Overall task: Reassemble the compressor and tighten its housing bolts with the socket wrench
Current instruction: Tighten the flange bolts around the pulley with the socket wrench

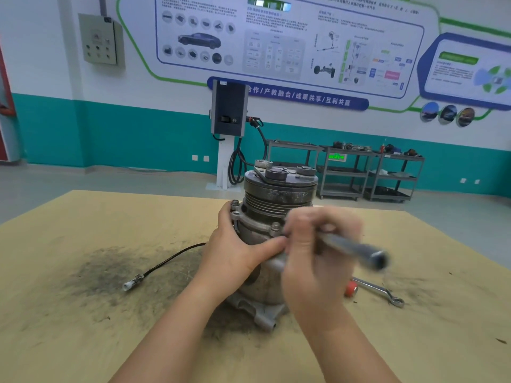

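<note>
The grey metal compressor (279, 200) stands upright on the wooden table (83, 313), pulley end up. Housing bolts (275, 225) stick up from its flange. My left hand (235, 250) wraps the left side of the compressor body, thumb reaching across the front. My right hand (318, 252) is closed around the socket wrench (359, 248), a blurred grey bar that points right with its open socket end toward the camera. The wrench's inner end is hidden by my fingers near the flange.
A black cable with a white connector (130, 285) lies left of the compressor. A ring spanner (380, 293) and a small red object (351, 288) lie to the right. Dark grime stains the tabletop. Metal trolleys (367, 172) and a charging post (229, 111) stand by the far wall.
</note>
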